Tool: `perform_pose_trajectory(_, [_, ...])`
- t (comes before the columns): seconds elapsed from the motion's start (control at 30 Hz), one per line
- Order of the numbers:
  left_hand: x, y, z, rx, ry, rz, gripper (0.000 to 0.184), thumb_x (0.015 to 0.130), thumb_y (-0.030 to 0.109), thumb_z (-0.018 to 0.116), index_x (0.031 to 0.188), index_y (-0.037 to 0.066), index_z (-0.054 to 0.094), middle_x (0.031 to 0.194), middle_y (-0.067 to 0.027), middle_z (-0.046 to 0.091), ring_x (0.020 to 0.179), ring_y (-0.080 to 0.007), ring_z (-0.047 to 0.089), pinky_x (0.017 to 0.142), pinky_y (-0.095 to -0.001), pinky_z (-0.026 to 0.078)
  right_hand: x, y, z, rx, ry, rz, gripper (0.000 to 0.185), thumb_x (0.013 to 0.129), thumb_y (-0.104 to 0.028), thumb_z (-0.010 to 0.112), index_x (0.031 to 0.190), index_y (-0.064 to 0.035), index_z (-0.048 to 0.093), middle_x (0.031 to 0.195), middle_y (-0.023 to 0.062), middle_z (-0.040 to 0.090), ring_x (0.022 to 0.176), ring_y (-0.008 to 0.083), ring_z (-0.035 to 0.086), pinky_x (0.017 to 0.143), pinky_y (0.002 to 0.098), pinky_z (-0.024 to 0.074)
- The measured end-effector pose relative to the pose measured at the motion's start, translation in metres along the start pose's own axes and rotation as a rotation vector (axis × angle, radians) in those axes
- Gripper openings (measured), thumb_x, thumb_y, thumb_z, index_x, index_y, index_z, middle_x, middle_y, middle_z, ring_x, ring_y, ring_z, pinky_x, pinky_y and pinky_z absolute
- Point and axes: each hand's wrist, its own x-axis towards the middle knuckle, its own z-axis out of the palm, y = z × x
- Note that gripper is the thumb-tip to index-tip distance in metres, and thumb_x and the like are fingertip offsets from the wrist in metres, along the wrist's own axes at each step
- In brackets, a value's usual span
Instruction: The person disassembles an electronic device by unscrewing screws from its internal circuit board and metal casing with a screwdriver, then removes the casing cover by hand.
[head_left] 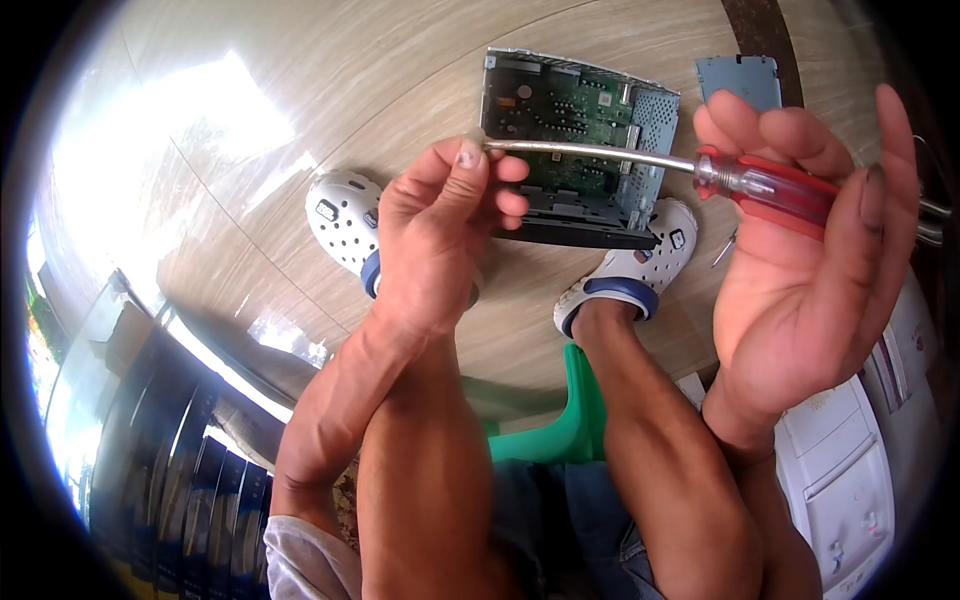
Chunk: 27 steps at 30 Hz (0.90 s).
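A screwdriver (600, 152) with a red, clear-necked handle spans the space between my two hands, its shaft nearly level. My left hand (430, 230) pinches the tip end between thumb and forefinger; whether something small is also held there I cannot make out. The handle lies in my right hand (790, 240), between the thumb and the fingers, some of which stick out. Below the shaft, on the floor, an open metal electronics case (655, 130) shows a green circuit board (590, 115) inside. My left hand hides part of the case's near left corner.
A flat blue-grey metal plate (740, 78) lies on the tiled floor beyond my right hand. White clogs (640, 250) on my feet flank the case. A green stool (570, 420) shows beneath me. White drawers (835, 475) stand at right, dark stacked boxes (190, 500) at left.
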Motion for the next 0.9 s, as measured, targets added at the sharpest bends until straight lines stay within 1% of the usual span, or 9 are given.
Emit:
perform_pose_trajectory(0.07, [-0.001, 0.0, -0.001, 0.059, 0.019, 0.026, 0.021, 0.106, 0.021, 0.058, 0.107, 0.003, 0.067, 0.097, -0.0085, 0.072, 0.076, -0.0127, 0.065, 0.071, -0.0277, 0.055, 0.002, 0.0, -0.004, -0.042, -0.014, 0.003, 0.05, 0.111, -0.021, 0.034, 0.15, 0.0099, 0.031, 0.113, 0.0246, 0.066, 0.103, 0.04, 0.07, 0.097, 0.0568, 0.0554])
perform_pose_trajectory(0.23, [-0.003, -0.004, -0.002, 0.163, -0.037, 0.126, 0.02, 0.105, 0.02, 0.061, 0.106, 0.002, 0.068, 0.092, -0.0077, 0.072, 0.075, -0.0124, 0.065, 0.07, -0.0269, 0.056, 0.017, -0.004, -0.024, -0.144, -0.066, -0.004, 0.05, 0.11, -0.02, 0.035, 0.148, 0.0115, 0.033, 0.109, 0.0223, 0.068, 0.1, 0.0368, 0.072, 0.094, 0.0552, 0.0574])
perform_pose_trajectory(0.37, [-0.003, -0.005, -0.003, 0.218, -0.098, 0.181, 0.019, 0.104, 0.019, 0.061, 0.105, 0.001, 0.068, 0.089, -0.0057, 0.069, 0.075, -0.0117, 0.065, 0.07, -0.026, 0.056, 0.021, -0.007, -0.033, -0.143, -0.124, -0.014, 0.048, 0.11, -0.018, 0.034, 0.147, 0.0118, 0.035, 0.11, 0.0223, 0.067, 0.099, 0.0355, 0.072, 0.093, 0.0537, 0.0588])
perform_pose_trajectory(0.43, [-0.003, -0.007, -0.005, 0.228, -0.113, 0.196, 0.02, 0.105, 0.02, 0.06, 0.105, 0.001, 0.067, 0.087, -0.0047, 0.068, 0.075, -0.0112, 0.064, 0.07, -0.0256, 0.056, 0.021, -0.009, -0.034, -0.157, -0.127, -0.02, 0.048, 0.11, -0.02, 0.034, 0.147, 0.0117, 0.034, 0.111, 0.0231, 0.067, 0.1, 0.0355, 0.072, 0.093, 0.0531, 0.0591])
perform_pose_trajectory(0.67, [-0.003, -0.009, -0.009, 0.243, -0.16, 0.207, 0.022, 0.105, 0.022, 0.059, 0.105, 0.001, 0.066, 0.087, -0.004, 0.067, 0.075, -0.0105, 0.063, 0.07, -0.0252, 0.056, 0.014, -0.009, -0.026, -0.178, -0.095, -0.038, 0.055, 0.11, -0.029, 0.034, 0.149, 0.0102, 0.031, 0.117, 0.0254, 0.066, 0.104, 0.0383, 0.07, 0.095, 0.0532, 0.058])
perform_pose_trajectory(0.77, [-0.004, -0.008, -0.005, 0.22, -0.1, 0.187, 0.023, 0.105, 0.022, 0.06, 0.106, 0.001, 0.066, 0.087, -0.004, 0.067, 0.075, -0.0104, 0.063, 0.07, -0.0252, 0.056, 0.006, -0.008, -0.016, -0.179, -0.059, -0.058, 0.057, 0.111, -0.032, 0.034, 0.15, 0.0095, 0.029, 0.119, 0.0264, 0.065, 0.106, 0.0396, 0.07, 0.095, 0.0532, 0.0576])
perform_pose_trajectory(0.87, [-0.007, -0.006, 0.003, 0.241, -0.021, 0.176, 0.017, 0.104, 0.018, 0.061, 0.097, 0.003, 0.065, 0.084, -0.006, 0.065, 0.072, -0.0125, 0.06, 0.068, -0.0247, 0.049, 0.001, -0.008, -0.009, -0.128, -0.038, -0.044, 0.06, 0.111, -0.036, 0.033, 0.15, 0.0089, 0.027, 0.121, 0.0274, 0.065, 0.108, 0.0408, 0.069, 0.096, 0.0533, 0.0571])
perform_pose_trajectory(0.9, [-0.006, -0.007, 0.001, 0.252, -0.043, 0.194, 0.019, 0.104, 0.02, 0.061, 0.1, 0.002, 0.065, 0.085, -0.0052, 0.066, 0.073, -0.0117, 0.061, 0.069, -0.0248, 0.051, 0.0, -0.009, -0.009, -0.068, -0.042, -0.014, 0.061, 0.111, -0.038, 0.033, 0.151, 0.0083, 0.028, 0.122, 0.0273, 0.065, 0.111, 0.0417, 0.068, 0.097, 0.0537, 0.056])
